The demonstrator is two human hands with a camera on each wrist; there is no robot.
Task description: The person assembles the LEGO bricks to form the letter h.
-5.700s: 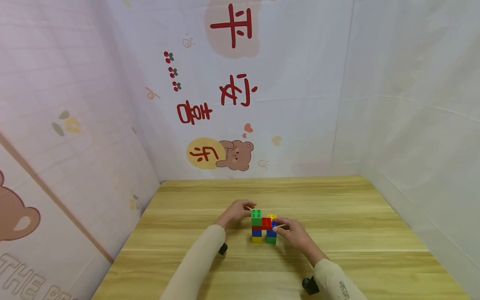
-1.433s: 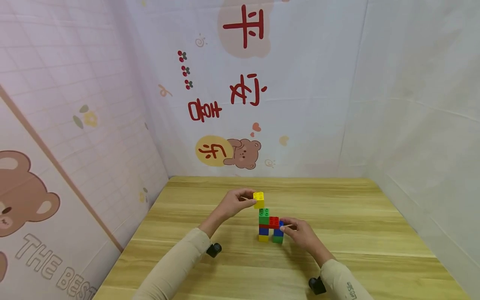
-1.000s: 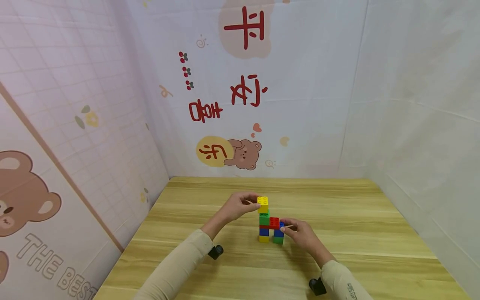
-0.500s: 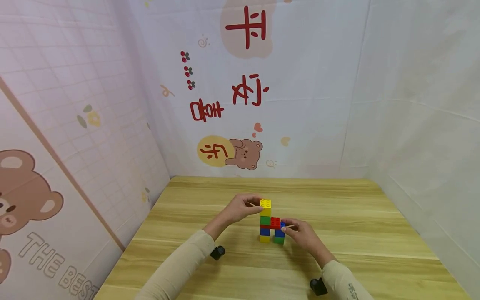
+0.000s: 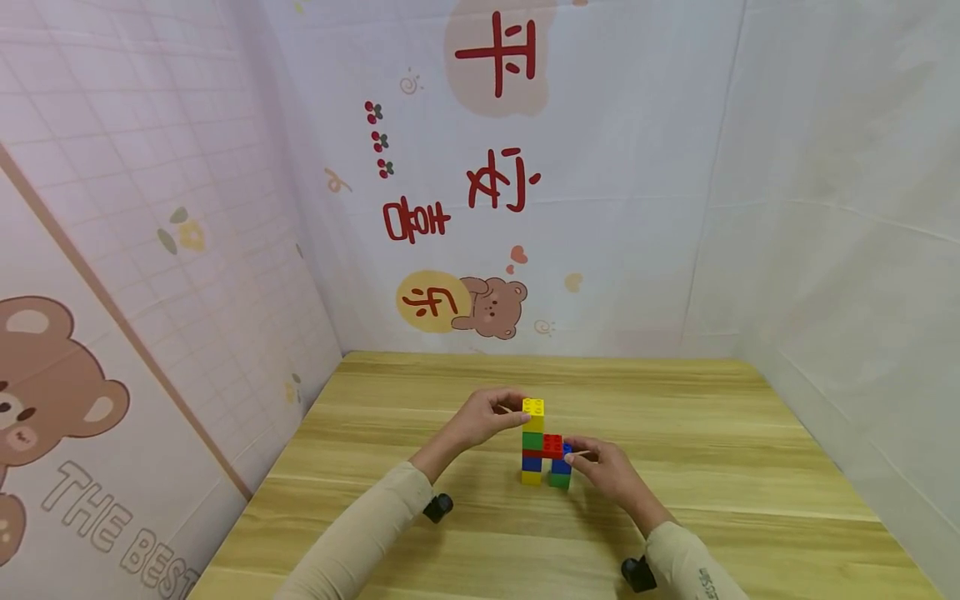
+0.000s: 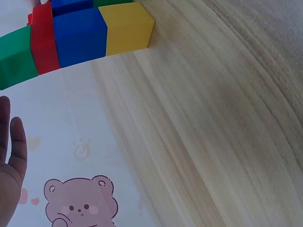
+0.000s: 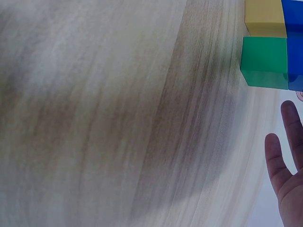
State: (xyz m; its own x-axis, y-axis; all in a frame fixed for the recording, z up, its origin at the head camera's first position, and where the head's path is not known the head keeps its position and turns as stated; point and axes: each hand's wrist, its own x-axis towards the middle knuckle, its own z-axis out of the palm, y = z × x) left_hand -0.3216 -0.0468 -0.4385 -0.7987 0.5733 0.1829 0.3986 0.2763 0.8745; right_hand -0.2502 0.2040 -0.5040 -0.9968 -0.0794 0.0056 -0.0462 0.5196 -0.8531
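Observation:
A small toy-brick structure stands on the wooden table. Its left column has a yellow brick (image 5: 532, 477) at the bottom, then a blue brick (image 5: 532, 464), a red brick (image 5: 552, 443), and a green brick (image 5: 532, 441). Another yellow brick (image 5: 534, 421) tops this column, pinched by my left hand (image 5: 483, 417) between thumb and fingers. The red brick bridges across to the right column, where a blue brick (image 5: 560, 467) sits over a green brick (image 7: 264, 61). My right hand (image 5: 606, 468) grips the blue brick from the right, thumb in front.
The wooden tabletop (image 5: 480, 542) surrounds the structure. White printed cloth (image 5: 615, 192) rises behind the table and along both sides. Black wrist-camera mounts (image 5: 438, 507) hang below the forearms.
My left hand has brought the yellow brick above the green one, then down and slightly right onto it. My right hand has stayed at the blue brick. The view has shifted slightly.

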